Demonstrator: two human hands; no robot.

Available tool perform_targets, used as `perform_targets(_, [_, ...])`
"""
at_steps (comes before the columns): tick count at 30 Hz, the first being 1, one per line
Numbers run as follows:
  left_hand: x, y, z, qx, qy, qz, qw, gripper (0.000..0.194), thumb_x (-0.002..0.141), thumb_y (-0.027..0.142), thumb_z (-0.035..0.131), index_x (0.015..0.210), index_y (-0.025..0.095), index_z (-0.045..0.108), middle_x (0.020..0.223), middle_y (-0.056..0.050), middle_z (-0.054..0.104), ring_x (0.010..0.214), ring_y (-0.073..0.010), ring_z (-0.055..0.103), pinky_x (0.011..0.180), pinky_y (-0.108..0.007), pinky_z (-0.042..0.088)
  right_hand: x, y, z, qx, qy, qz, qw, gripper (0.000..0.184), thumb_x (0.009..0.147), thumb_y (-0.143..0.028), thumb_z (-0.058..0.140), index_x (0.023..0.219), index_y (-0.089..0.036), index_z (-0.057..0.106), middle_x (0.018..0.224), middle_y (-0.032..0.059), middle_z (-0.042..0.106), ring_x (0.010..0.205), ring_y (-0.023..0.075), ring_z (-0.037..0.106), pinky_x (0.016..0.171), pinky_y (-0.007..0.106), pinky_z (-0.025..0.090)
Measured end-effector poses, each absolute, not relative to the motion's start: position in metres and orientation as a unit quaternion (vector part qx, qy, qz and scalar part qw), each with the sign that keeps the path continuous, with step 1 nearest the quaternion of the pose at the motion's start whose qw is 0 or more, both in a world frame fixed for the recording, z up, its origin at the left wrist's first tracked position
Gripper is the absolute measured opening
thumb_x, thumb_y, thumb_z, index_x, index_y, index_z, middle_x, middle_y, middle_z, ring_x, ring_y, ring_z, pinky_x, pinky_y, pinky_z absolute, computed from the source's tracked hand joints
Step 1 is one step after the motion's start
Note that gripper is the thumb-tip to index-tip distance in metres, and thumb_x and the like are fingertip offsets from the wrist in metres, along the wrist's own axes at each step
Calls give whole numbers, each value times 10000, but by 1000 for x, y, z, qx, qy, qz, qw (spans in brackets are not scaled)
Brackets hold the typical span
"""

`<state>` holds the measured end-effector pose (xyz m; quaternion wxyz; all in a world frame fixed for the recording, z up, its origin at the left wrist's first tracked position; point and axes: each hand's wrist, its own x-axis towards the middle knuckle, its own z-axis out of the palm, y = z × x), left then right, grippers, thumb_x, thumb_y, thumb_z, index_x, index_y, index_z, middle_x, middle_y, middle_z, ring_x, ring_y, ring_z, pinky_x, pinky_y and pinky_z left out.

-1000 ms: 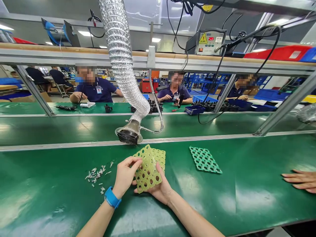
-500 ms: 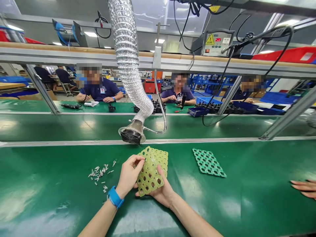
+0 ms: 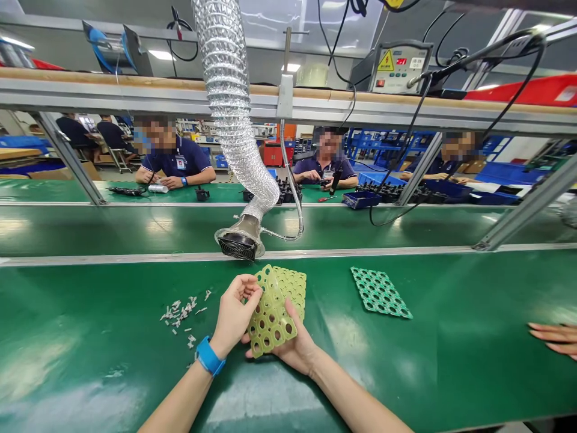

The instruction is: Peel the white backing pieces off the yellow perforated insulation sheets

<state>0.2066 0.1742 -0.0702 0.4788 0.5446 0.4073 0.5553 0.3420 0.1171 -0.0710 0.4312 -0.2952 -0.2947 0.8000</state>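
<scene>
1. The person's left hand (image 3: 234, 316), with a blue wristband (image 3: 208, 356), is curled and half closed. Its fingertips grip the upper left edge of a yellow-green perforated fibreglass plate (image 3: 270, 325).
2. The right hand (image 3: 293, 341) is open and palm up beneath the plate, with its thumb pressed against the lower right edge. The two hands hold the plate between them, tilted up off the bench.
3. A second yellow-green sheet (image 3: 293, 287) sits directly behind the held plate, overlapping it. The pictures do not show whether it lies on the bench or is lifted with the plate.
4. A scattered pile of small white pieces (image 3: 180, 313) lies on the green bench mat (image 3: 81, 325), just left of the left hand. The pieces are too small to identify.
5. A green perforated sheet (image 3: 381, 293) lies flat on the mat, well to the right of the hands.
6. The fingers of another person's hand (image 3: 552, 340) rest on the mat at the right edge of the view.
7. Beyond the hands, a foil duct (image 3: 228, 102) ends in a grilled fume-extractor nozzle (image 3: 238, 245) above the mat. A soldering station (image 3: 399, 67) sits on the shelf, and co-workers (image 3: 324, 165) sit at the bench opposite.
</scene>
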Motion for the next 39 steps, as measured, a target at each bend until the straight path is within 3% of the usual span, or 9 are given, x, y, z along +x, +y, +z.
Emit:
perform_targets(21, [205, 175, -70, 539, 408, 542, 500, 244, 776, 319, 658, 953, 165, 589, 815, -33, 649, 762, -156, 627, 710, -276, 499, 345, 117, -79, -312, -323, 789, 418, 718, 819, -762, 442, 1178, -166, 621, 1014, 138, 696, 872, 283, 680, 866, 517, 476])
perform_targets(29, [197, 179, -67, 587, 382, 502, 508, 254, 791, 296, 635, 1004, 163, 599, 807, -25, 652, 736, -149, 615, 707, -280, 512, 345, 117, -76, -306, -322, 796, 412, 736, 810, -766, 452, 1181, -154, 626, 1142, 157, 664, 899, 293, 676, 783, 476, 514])
perform_targets(35, [201, 172, -65, 611, 414, 516, 436, 188, 789, 262, 603, 954, 175, 632, 784, -27, 677, 734, -164, 633, 685, -277, 509, 346, 116, -81, -314, -327, 791, 411, 754, 798, -782, 449, 1167, -147, 621, 988, 149, 709, 895, 295, 679, 828, 497, 495])
perform_targets(39, [206, 163, -63, 624, 448, 531, 358, 167, 789, 221, 559, 930, 185, 642, 760, -16, 676, 699, -156, 630, 681, -276, 509, 345, 116, -82, -333, -343, 776, 413, 750, 766, -773, 519, 1217, -178, 594, 1000, 137, 712, 922, 292, 674, 877, 530, 479])
